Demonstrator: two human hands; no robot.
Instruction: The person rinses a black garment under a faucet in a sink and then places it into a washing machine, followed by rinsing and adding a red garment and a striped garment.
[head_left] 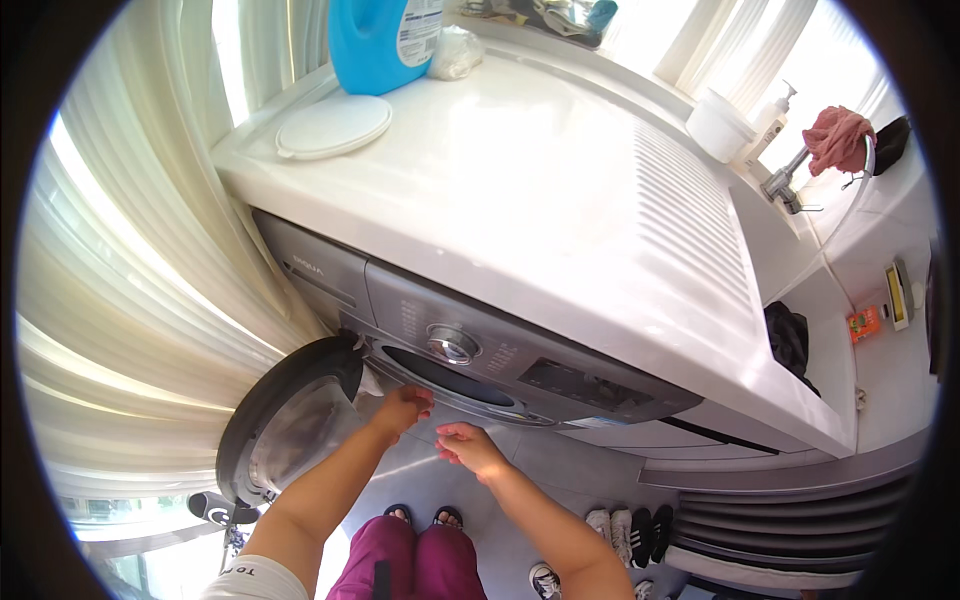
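Note:
A grey front-loading washing machine (440, 335) stands under the white counter, its round door (290, 430) swung out to the left. In front of the dark drum opening (450, 377) is my left hand (405, 408), its fingers loosely bent and apart. A bit of white cloth (370, 383) shows by the door hinge, beside that hand. My right hand (470, 447) hovers just to the right and nearer to me, fingers slightly curled with nothing seen in them. The two hands do not touch each other.
On the white counter (500, 180) stand a blue detergent jug (375, 45), a round white lid (335, 126) and a clear plastic bag (457, 53). A pale curtain (150, 300) hangs left. Shoes (630, 535) sit on the floor; a sink tap (785, 188) is far right.

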